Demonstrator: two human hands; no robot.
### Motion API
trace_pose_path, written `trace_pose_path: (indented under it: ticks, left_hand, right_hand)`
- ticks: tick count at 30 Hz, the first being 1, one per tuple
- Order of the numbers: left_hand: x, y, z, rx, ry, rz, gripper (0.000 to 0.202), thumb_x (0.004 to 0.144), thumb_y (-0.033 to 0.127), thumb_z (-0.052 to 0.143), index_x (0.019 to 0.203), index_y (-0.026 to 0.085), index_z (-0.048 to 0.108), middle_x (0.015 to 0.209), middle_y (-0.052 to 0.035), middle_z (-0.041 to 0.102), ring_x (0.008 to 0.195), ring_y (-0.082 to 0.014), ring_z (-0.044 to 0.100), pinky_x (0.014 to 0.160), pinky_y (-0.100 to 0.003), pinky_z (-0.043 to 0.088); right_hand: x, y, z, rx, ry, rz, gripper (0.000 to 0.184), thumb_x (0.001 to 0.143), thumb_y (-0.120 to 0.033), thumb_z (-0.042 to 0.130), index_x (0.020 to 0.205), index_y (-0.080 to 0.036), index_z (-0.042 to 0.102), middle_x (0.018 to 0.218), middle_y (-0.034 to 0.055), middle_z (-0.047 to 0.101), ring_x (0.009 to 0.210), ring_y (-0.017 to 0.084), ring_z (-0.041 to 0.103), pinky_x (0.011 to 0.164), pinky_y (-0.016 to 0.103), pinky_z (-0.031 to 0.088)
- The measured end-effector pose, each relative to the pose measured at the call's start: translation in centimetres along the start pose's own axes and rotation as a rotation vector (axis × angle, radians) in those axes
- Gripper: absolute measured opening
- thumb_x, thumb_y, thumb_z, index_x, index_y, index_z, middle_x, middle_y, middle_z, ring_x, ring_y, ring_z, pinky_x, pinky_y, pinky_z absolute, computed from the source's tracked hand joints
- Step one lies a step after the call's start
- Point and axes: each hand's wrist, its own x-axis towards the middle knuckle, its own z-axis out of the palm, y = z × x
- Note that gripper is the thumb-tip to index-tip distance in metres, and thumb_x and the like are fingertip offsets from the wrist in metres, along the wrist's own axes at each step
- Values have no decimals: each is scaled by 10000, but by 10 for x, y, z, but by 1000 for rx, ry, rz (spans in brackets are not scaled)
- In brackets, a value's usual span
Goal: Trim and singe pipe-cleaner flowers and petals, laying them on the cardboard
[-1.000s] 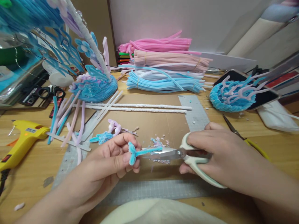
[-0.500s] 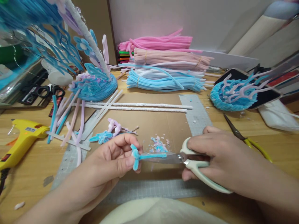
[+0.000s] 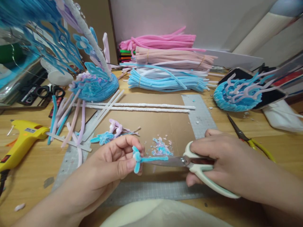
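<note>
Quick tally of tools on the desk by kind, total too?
Scissors: 3 (white-handled scissors in the right hand, black-handled pair, yellow-handled pair)
Glue guns: 1 (yellow glue gun)
Total: 4
Not counted: blue pipe-cleaner flower in the left hand

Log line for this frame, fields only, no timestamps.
left hand: pinching blue pipe-cleaner flower | right hand: gripping white scissors, blades against flower's stem | fuzz trimmings on cardboard

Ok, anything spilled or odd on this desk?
Blue, pink and white fuzzy clippings litter the brown cardboard sheet beyond the white-handled scissors in the right hand and the blue pipe-cleaner flower in the left hand; white flecks dot the grey cutting mat.
</note>
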Motion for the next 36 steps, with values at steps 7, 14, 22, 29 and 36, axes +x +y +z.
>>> trace_pose_path:
  ticks: [7, 14, 22, 29, 36]
  left_hand:
    - [-1, 1, 1, 15, -7, 2, 198, 763, 305, 815, 905, 245, 691, 791, 19, 585, 701, -99, 510, 652, -184, 403]
    - [-1, 1, 1, 1, -26, 11, 193, 767, 289, 813, 908, 242, 689, 790, 23, 592, 703, -93, 521, 649, -177, 408]
    - [-2, 3, 2, -30, -11, 19, 179, 796, 260, 779, 960, 231, 714, 825, 17, 622, 706, -85, 574, 659, -167, 453]
    - [-3, 2, 6, -22, -16, 90, 102, 806, 251, 784, 890, 225, 733, 754, 27, 657, 687, -75, 621, 663, -133, 481]
    - [1, 2, -1, -177, -5, 75, 152, 794, 210, 776, 936, 184, 726, 762, 0, 666, 692, -103, 633, 665, -178, 550]
  right_hand:
    - [-2, 1, 1, -7, 2, -32, 414, 753, -522, 761, 527, -228, 577, 521, -38, 635, 547, 160, 530, 612, 305, 316]
    - [-3, 2, 2, 1, 23, -39, 453, 719, -585, 772, 520, -230, 576, 501, -39, 617, 527, 153, 508, 597, 305, 306]
    - [-6, 5, 5, 1, 36, -43, 398, 790, -518, 729, 545, -234, 596, 532, -33, 637, 555, 158, 493, 595, 300, 276]
    - [-5, 1, 3, -81, 157, -84, 448, 798, -554, 711, 548, -216, 557, 528, -28, 615, 529, 155, 510, 580, 285, 283]
    - [-6, 8, 4, -189, 300, -205, 451, 807, -546, 712, 558, -219, 525, 495, -67, 528, 506, 132, 502, 580, 285, 264]
